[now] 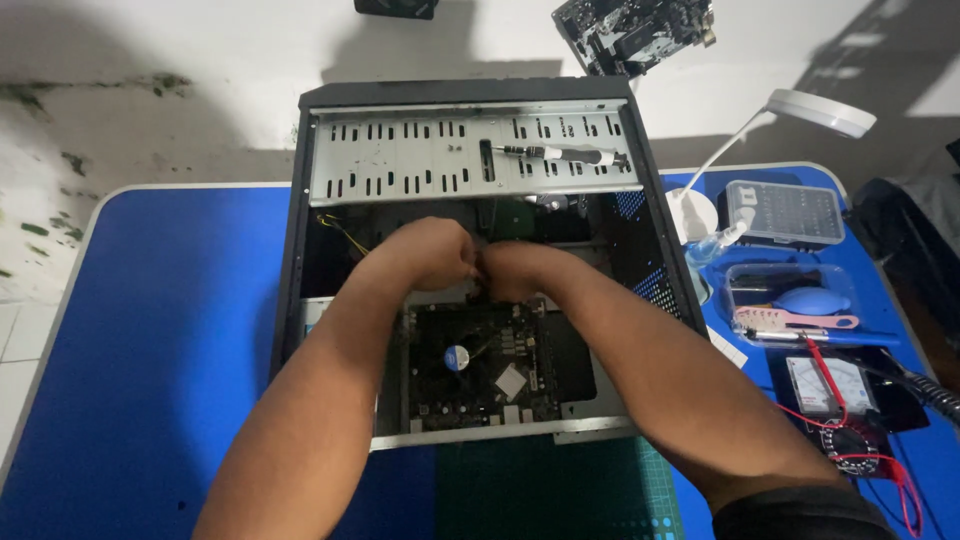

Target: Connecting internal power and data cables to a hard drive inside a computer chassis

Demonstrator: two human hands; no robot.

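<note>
Forearms nearest, reaching into open computer case (300, 250) on blue table (150, 330). Left hand (432, 252) and right hand (512, 268) touching, curled just above motherboard (478, 362); fingers hidden, grip impossible to tell. Screwdriver (560, 153) lying on drive bay, well apart.

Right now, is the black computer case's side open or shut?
Open: the black computer case lies panel-off, its motherboard exposed, with left hand and right hand inside.

The open black case (480, 260) lies flat in the middle of the blue counter (150, 330), reaching its far edge. Inside, a dark motherboard (480, 365) lies flat near the case's near end, its round fan uppermost.
</note>
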